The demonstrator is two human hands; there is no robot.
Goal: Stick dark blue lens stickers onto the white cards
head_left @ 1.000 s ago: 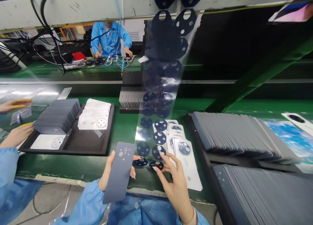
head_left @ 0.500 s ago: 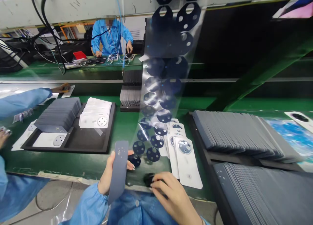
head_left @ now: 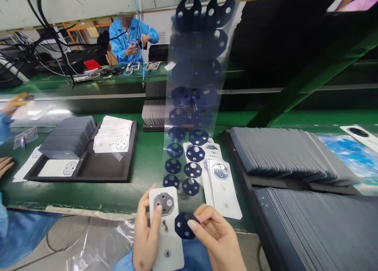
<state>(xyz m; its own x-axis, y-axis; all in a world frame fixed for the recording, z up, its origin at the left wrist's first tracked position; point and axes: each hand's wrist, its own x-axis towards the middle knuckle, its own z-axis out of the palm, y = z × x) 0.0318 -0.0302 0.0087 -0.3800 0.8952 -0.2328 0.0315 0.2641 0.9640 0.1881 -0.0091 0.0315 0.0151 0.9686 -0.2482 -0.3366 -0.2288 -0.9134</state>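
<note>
**Dark sticker held beside a white back cover**

A green counter (head_left: 141, 157) runs across the view. On its right lie long rows of grey covers (head_left: 289, 157) stacked on edge. At left sits a black tray (head_left: 100, 170) with more grey and white covers. A clear film strip (head_left: 195, 86) carrying pairs of dark round stickers hangs down the middle, its lower end resting on the counter beside a fanned pile of white covers (head_left: 223, 188).

The left hand (head_left: 146, 231) has its grip closed on a white back cover (head_left: 165, 227), thumb pressed beside the octagonal metal camera plate (head_left: 163, 203). The right hand (head_left: 217, 237) pinches a dark round sticker (head_left: 184, 225) between thumb and fingertips, just right of the cover, near the counter's front edge.
</note>
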